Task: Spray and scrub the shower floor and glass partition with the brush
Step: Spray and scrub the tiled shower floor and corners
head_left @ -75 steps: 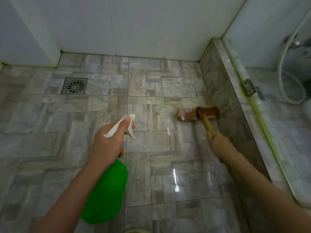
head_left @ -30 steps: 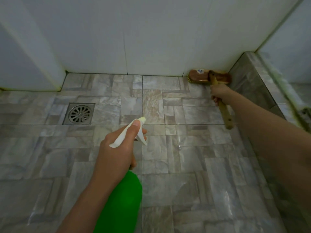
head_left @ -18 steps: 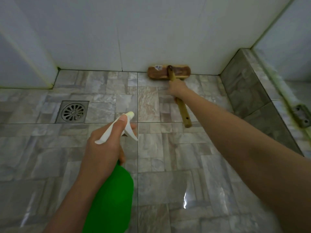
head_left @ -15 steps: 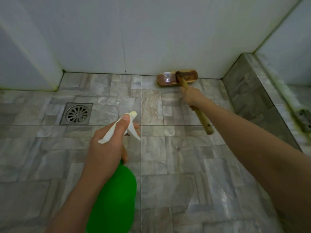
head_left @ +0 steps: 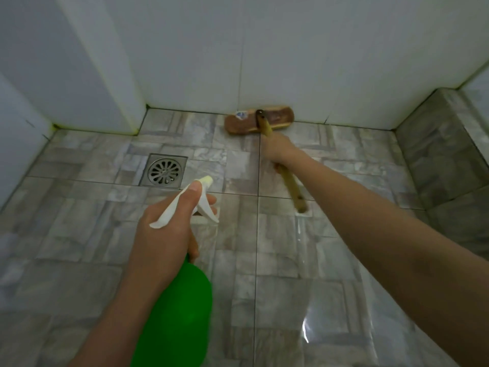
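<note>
A wooden scrub brush (head_left: 258, 122) lies head-down on the grey tiled shower floor (head_left: 330, 260), pressed against the foot of the white back wall. My right hand (head_left: 277, 152) grips its yellowish handle partway along, and the handle's end sticks out behind the hand. My left hand (head_left: 169, 231) holds a green spray bottle (head_left: 182, 321) by the neck, with a finger on top of its white nozzle, which points toward the drain. The glass partition is out of view.
A square metal drain (head_left: 164, 172) sits in the floor left of the brush. A raised tiled kerb (head_left: 444, 154) borders the floor on the right. White walls close off the back, and a white corner post (head_left: 116, 75) stands at the back left. The floor shines wet.
The brush went from mid-floor beside the kerb to the back wall. It has slid left along the wall's foot, held by my right hand. My left hand has kept the bottle pointed forward.
</note>
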A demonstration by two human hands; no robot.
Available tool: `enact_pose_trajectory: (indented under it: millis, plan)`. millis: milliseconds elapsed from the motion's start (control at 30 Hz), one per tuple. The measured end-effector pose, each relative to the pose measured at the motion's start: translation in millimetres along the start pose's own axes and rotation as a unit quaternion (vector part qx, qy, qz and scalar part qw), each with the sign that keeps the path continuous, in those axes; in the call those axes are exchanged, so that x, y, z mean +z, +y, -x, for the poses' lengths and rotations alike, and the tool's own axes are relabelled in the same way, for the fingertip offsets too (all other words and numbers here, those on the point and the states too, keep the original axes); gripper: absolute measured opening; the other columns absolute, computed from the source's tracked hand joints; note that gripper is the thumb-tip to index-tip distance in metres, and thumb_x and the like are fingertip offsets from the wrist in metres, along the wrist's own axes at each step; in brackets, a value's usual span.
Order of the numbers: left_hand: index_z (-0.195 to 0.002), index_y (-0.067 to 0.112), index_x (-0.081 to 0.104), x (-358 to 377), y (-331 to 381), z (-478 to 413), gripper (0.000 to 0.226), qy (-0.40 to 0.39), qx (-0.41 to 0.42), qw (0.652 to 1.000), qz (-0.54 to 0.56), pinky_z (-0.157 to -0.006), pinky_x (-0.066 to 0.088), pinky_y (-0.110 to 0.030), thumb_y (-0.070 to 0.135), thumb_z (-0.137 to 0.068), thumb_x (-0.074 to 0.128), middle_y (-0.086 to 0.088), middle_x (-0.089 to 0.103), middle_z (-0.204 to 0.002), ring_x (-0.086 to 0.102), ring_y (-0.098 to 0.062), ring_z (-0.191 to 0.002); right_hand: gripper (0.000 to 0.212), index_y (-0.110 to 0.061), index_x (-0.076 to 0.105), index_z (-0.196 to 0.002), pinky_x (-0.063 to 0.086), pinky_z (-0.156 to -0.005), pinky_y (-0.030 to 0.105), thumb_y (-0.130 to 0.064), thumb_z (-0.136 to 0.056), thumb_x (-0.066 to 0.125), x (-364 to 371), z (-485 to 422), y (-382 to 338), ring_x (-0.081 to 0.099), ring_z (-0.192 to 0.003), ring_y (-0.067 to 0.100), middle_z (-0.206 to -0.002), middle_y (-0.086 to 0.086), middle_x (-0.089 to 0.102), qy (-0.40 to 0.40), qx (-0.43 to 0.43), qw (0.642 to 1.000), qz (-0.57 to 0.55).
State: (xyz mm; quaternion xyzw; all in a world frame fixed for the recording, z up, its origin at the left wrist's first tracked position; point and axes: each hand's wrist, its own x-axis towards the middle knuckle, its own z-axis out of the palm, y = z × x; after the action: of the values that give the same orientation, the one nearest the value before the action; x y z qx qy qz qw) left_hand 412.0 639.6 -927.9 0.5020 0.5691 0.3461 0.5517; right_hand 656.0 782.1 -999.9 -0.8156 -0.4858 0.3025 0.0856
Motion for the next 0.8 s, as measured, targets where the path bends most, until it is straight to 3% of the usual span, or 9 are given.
enact_pose_trajectory:
  millis: [67,133,233,367,467,567,633,700,800]
  plan:
    - [-0.077,0.044,0.079,-7,-1,1,0.038,0.008,0.007,1.000,0.015,-0.044,0.042,-0.029,0.065,-0.087,0.049,-0.022,0.076,-0.093,0.049,-0.020,-0.037,0.022,-0.006,0.056,-0.103,0.049,-0.061,0.037,-0.013,-0.099,0.035,-8,7,35,0.062,-0.090,0.036,-0.101,0.020,0.063,0.043,0.021,0.998,0.029]
    - [-0.075,0.047,0.079,-14,-3,1,0.035,0.022,0.012,0.999,0.022,-0.042,0.042,-0.027,0.062,-0.093,0.053,-0.012,0.078,-0.089,0.051,-0.022,-0.040,0.025,-0.003,0.054,-0.085,0.054,-0.059,0.035,-0.012,-0.099,0.035,-14,14,53,0.064,-0.086,0.035,-0.099,0.020,0.065,0.071,0.072,0.995,0.018]
    - [-0.080,0.042,0.080,-20,-4,5,0.038,0.032,0.013,0.999,0.010,-0.046,0.043,-0.028,0.052,-0.100,0.049,-0.007,0.079,-0.084,0.049,-0.020,-0.038,0.021,-0.003,0.056,-0.075,0.052,-0.067,0.037,-0.005,-0.094,0.046,-6,10,24,0.063,-0.094,0.034,-0.108,0.020,0.065,0.053,0.077,0.995,0.034]
    - [-0.081,0.039,0.080,-22,-4,6,0.039,0.045,0.011,0.999,0.001,-0.052,0.044,-0.031,0.052,-0.100,0.049,-0.013,0.078,-0.085,0.049,-0.018,-0.037,0.030,0.001,0.053,-0.116,0.044,-0.042,0.032,-0.009,-0.098,0.032,29,-8,-47,0.054,-0.057,0.029,-0.089,0.023,0.059,0.001,-0.001,1.000,-0.015]
    - [-0.081,0.037,0.079,-27,-4,7,0.040,0.051,0.009,0.999,-0.002,-0.053,0.044,-0.033,0.049,-0.103,0.048,-0.007,0.079,-0.085,0.048,-0.020,-0.037,0.035,0.001,0.051,-0.124,0.052,-0.054,0.038,-0.012,-0.100,0.029,28,4,-57,0.061,-0.067,0.034,-0.095,0.025,0.061,-0.014,0.001,0.999,-0.029]
    - [-0.081,0.040,0.079,-32,-3,5,0.038,0.052,0.014,0.998,0.012,-0.050,0.043,-0.032,0.053,-0.102,0.049,-0.003,0.079,-0.085,0.047,-0.017,-0.035,0.039,-0.015,0.041,-0.138,0.051,-0.060,0.037,-0.020,-0.101,0.031,24,54,-16,0.062,-0.079,0.035,-0.098,0.024,0.059,0.004,-0.048,0.999,0.009]
    - [-0.077,0.048,0.077,-37,-6,3,0.036,0.056,0.018,0.998,0.020,-0.048,0.043,-0.030,0.058,-0.096,0.049,0.003,0.079,-0.088,0.046,-0.014,-0.033,0.034,-0.014,0.049,-0.124,0.042,-0.047,0.028,-0.034,-0.101,0.033,35,100,25,0.054,-0.062,0.023,-0.087,0.015,0.058,-0.011,-0.013,0.999,0.046]
    - [-0.076,0.049,0.077,-43,-9,3,0.036,0.066,0.015,0.997,0.021,-0.045,0.042,-0.029,0.058,-0.096,0.049,0.008,0.079,-0.091,0.047,-0.014,-0.033,0.037,-0.008,0.051,-0.099,0.037,-0.048,0.028,-0.042,-0.100,0.036,47,135,48,0.047,-0.056,0.016,-0.089,0.012,0.061,-0.033,0.041,0.996,0.066]
    - [-0.081,0.037,0.079,-52,-12,5,0.039,0.090,0.007,0.996,0.012,-0.047,0.043,-0.029,0.051,-0.102,0.049,0.008,0.079,-0.093,0.049,-0.014,-0.035,0.035,-0.009,0.052,-0.094,0.042,-0.050,0.031,-0.039,-0.100,0.035,54,113,20,0.052,-0.059,0.021,-0.086,0.012,0.059,-0.033,0.029,0.998,0.036]
